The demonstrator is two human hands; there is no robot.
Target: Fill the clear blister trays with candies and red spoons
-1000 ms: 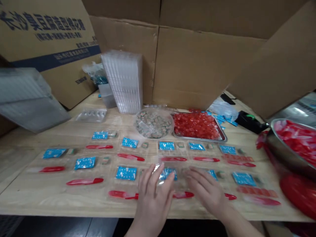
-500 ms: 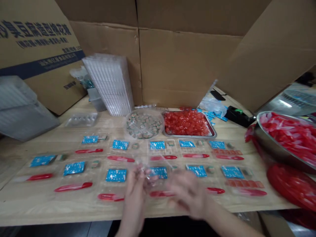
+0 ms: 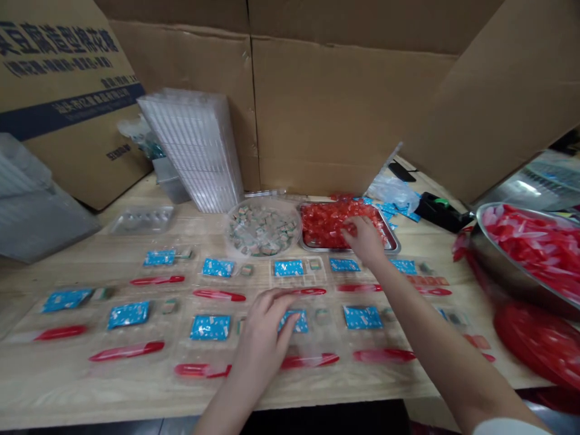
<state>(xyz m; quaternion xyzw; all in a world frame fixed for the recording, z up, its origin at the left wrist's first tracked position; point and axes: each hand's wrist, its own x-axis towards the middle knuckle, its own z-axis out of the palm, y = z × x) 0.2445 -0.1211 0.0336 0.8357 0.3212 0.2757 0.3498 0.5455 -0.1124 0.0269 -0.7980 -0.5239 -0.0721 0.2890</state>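
Note:
My right hand [image 3: 365, 238] reaches over the metal tray [image 3: 397, 249] at the back, its fingertips pinched at the heap of small red wrapped pieces [image 3: 321, 223]. What lies between those fingertips is too small to make out. Over the front row of clear plastic trays hovers my left hand [image 3: 265, 326], thumb and fingers apart and nothing visible in them. It partly hides a blue packet [image 3: 296, 321] and stands near a red pen-shaped item [image 3: 312, 360]. Similar trays hold a blue packet [image 3: 211, 327], a small greenish cube [image 3: 170, 306] and a red pen-shaped item [image 3: 127, 351].
A round clear dish [image 3: 233, 246] of small cubes adjoins the metal tray. Stacked clear trays [image 3: 193, 151] stand behind, before cardboard walls [image 3: 344, 109]. To the right are a metal bowl [image 3: 480, 257] of red-and-white items and a black tape dispenser [image 3: 441, 214].
My right hand has moved from beside my left hand, up and forward to the red pieces. My left hand has opened; the clear thing seen at its fingers is no longer visible there.

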